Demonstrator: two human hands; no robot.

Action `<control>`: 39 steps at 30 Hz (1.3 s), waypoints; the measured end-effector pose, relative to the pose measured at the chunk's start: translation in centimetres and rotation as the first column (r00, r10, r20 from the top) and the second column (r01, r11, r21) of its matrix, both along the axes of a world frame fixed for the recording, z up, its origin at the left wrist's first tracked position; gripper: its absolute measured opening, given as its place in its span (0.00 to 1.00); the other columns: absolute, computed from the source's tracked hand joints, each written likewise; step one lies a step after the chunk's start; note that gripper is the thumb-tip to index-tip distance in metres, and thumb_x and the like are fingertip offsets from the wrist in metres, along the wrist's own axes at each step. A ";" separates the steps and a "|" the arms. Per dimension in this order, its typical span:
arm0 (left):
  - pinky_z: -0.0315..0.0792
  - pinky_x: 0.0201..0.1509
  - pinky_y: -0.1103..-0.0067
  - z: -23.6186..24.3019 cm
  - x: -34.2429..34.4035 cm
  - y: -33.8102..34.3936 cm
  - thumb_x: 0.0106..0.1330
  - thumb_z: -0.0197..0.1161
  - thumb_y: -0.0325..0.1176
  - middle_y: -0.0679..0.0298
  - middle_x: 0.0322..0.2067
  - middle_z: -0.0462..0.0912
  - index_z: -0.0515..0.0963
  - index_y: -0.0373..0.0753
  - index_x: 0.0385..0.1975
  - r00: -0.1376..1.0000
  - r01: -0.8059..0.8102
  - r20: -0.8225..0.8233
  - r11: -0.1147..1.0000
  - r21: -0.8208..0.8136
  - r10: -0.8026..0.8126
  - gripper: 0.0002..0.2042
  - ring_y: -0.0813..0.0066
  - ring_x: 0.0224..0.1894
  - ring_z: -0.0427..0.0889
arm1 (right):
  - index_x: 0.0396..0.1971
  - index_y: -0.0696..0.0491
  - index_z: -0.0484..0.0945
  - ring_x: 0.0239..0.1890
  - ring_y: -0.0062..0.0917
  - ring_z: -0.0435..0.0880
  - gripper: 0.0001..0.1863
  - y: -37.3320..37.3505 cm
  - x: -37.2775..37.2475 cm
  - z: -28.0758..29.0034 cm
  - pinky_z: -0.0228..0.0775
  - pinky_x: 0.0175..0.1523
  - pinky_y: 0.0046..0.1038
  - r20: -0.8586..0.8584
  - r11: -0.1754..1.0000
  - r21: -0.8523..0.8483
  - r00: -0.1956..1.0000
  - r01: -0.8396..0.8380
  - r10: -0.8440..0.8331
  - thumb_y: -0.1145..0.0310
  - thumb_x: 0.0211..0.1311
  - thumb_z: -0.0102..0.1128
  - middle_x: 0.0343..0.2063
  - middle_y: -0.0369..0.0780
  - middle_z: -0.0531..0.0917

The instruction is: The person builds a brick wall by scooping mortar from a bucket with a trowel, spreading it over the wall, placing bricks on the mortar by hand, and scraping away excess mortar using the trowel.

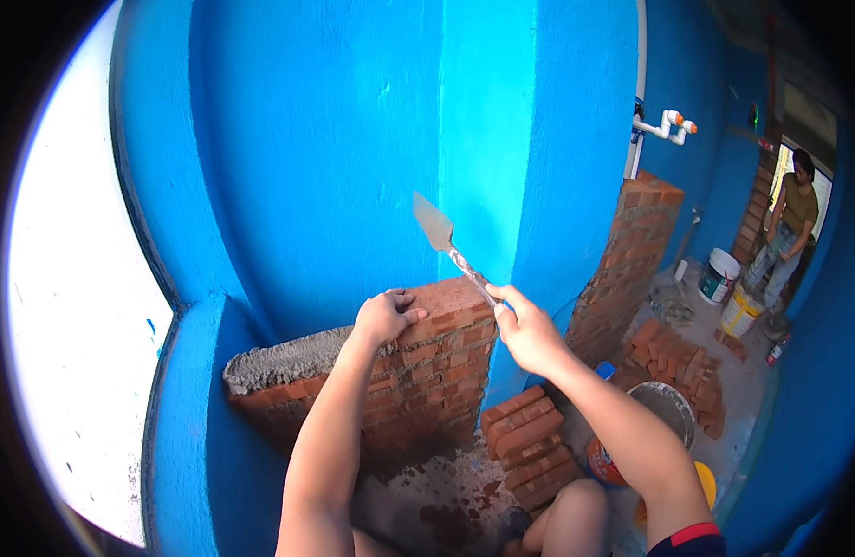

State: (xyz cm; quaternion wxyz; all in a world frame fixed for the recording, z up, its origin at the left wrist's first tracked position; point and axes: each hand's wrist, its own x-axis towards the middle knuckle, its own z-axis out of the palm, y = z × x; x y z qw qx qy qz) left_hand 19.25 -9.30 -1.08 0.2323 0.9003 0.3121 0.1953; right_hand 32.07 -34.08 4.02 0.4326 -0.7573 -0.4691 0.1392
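Observation:
My right hand is closed round the handle of a pointed trowel, its blade tilted up and to the left in front of the blue wall. Mortar is smeared on the trowel's neck. My left hand grips the left end of a brick on top of a low brick wall, with the fingers bent over it. Left of that hand, a thick bed of grey mortar covers the wall's top. Part of the brick's end is hidden under my fingers.
Brick stacks stand right of the low wall, near my knee. A bucket of mortar and loose bricks lie beyond my right forearm. White pipes jut from the wall. Another person stands at the far right beside buckets.

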 end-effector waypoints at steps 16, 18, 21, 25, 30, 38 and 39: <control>0.71 0.65 0.67 0.1 0.0 -0.2 0.56 0.74 0.55 0.57 0.62 0.76 0.80 0.38 0.56 0.996 0.035 0.080 0.996 -0.077 -0.029 0.33 0.58 0.63 0.77 | 0.63 0.55 0.72 0.27 0.30 0.81 0.21 -1.9 0.4 -0.5 0.72 0.35 0.35 0.057 0.998 -0.055 0.998 -0.008 0.011 0.66 0.75 0.42 0.33 0.44 0.85; 0.71 0.65 0.68 0.3 0.0 -0.3 0.57 0.74 0.53 0.57 0.63 0.76 0.80 0.36 0.57 0.997 0.055 0.052 0.995 -0.082 -0.050 0.33 0.58 0.63 0.77 | 0.65 0.54 0.69 0.29 0.28 0.80 0.22 -2.0 1.0 -0.4 0.72 0.37 0.34 -0.079 0.987 -0.158 0.997 -0.033 0.020 0.65 0.77 0.41 0.32 0.42 0.82; 0.71 0.65 0.67 0.8 0.0 -0.3 0.58 0.74 0.51 0.56 0.64 0.76 0.79 0.34 0.57 0.999 0.043 0.004 0.999 -0.032 -0.043 0.32 0.58 0.63 0.77 | 0.64 0.54 0.69 0.29 0.34 0.83 0.22 -1.6 1.7 -1.1 0.73 0.37 0.37 0.104 1.000 0.017 0.995 -0.005 0.003 0.64 0.75 0.43 0.34 0.46 0.85; 0.71 0.64 0.67 0.8 0.1 -0.2 0.58 0.74 0.53 0.56 0.63 0.76 0.79 0.36 0.57 0.998 0.062 0.012 0.997 -0.038 -0.062 0.33 0.57 0.63 0.77 | 0.63 0.52 0.70 0.32 0.35 0.84 0.21 -1.7 3.2 -2.8 0.73 0.37 0.38 0.126 0.999 -0.053 0.992 0.006 0.001 0.64 0.76 0.43 0.34 0.47 0.85; 0.71 0.65 0.68 0.4 0.2 0.0 0.56 0.74 0.54 0.57 0.62 0.77 0.80 0.39 0.57 0.998 0.056 0.032 0.998 -0.019 -0.056 0.33 0.58 0.62 0.77 | 0.65 0.53 0.69 0.23 0.24 0.76 0.22 -2.3 3.6 -3.5 0.71 0.32 0.30 0.195 0.994 0.106 0.981 -0.021 0.000 0.64 0.76 0.43 0.24 0.38 0.78; 0.71 0.64 0.66 0.7 0.2 -2.1 0.64 0.67 0.48 0.55 0.61 0.77 0.82 0.41 0.54 1.000 0.019 -0.023 0.948 0.317 -0.012 0.23 0.54 0.61 0.77 | 0.37 0.53 0.71 0.14 0.16 0.71 0.16 -13.1 2.7 -7.4 0.64 0.20 0.24 -0.327 0.985 0.125 0.933 -0.115 0.151 0.54 0.76 0.53 0.14 0.30 0.71; 0.72 0.62 0.65 0.4 -0.3 -3.4 0.65 0.65 0.43 0.53 0.57 0.80 0.83 0.40 0.51 0.990 -0.049 0.141 0.910 0.412 -0.010 0.18 0.53 0.58 0.79 | 0.34 0.52 0.71 0.15 0.16 0.72 0.15 -15.1 2.5 -8.9 0.66 0.24 0.24 -0.322 0.991 0.058 0.938 -0.117 0.129 0.55 0.76 0.52 0.15 0.31 0.72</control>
